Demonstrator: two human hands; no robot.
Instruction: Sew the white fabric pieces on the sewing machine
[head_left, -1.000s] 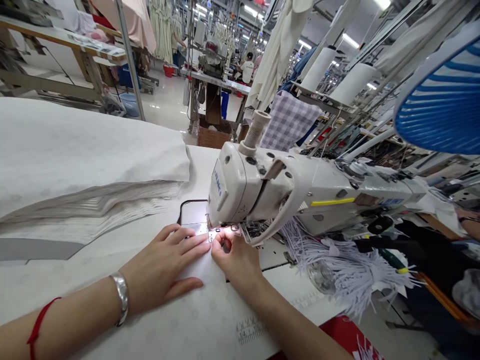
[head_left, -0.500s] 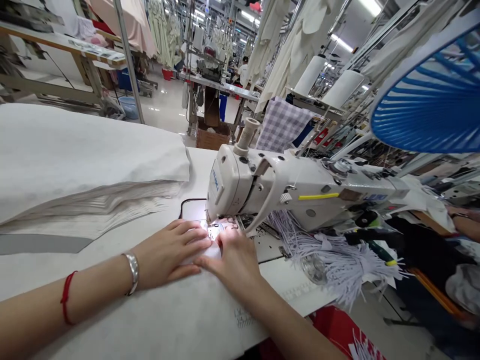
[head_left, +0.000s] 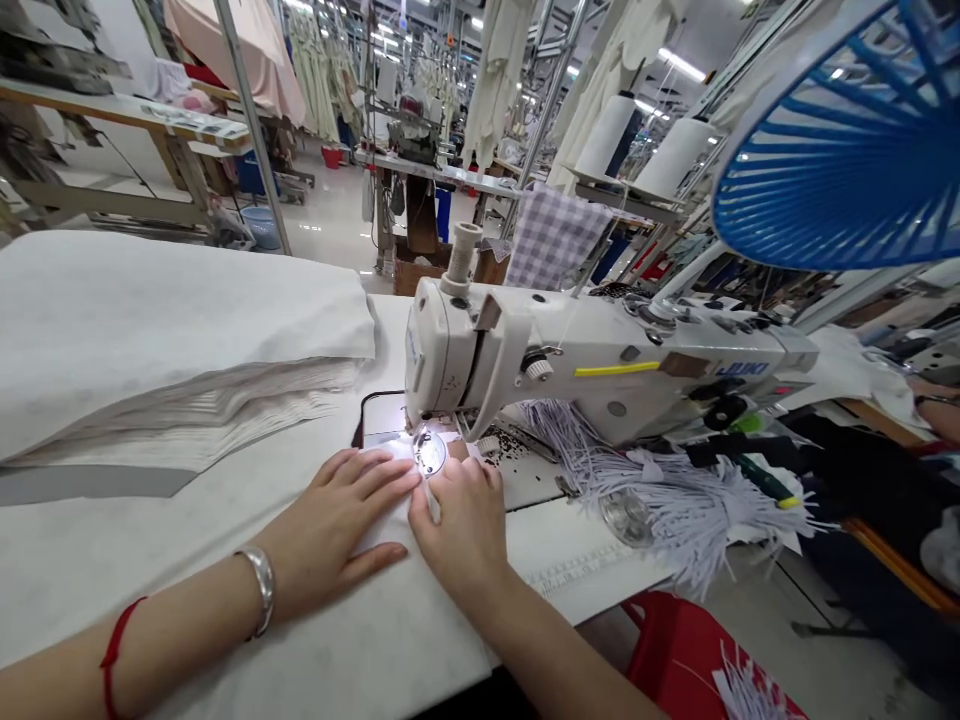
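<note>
We read JUKI on the sewing machine [head_left: 622, 400]; white cloth [head_left: 388, 526] at its lit end; left hand [head_left: 326, 525] flat on it, fingers slightly spread; right hand [head_left: 465, 530] curled, can't tell its hold.

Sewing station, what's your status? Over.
Left hand spread on white cloth. Right hand curled beside it, sewing machine just ahead. Pale strip bundle off right, clear of both hands.

The cloth [head_left: 386, 529] looks matt, the machine [head_left: 585, 335] smooth painted metal, the bangle [head_left: 262, 588] shiny metal, the fan [head_left: 847, 185] glossy plastic, the floor [head_left: 322, 238] polished.
</note>
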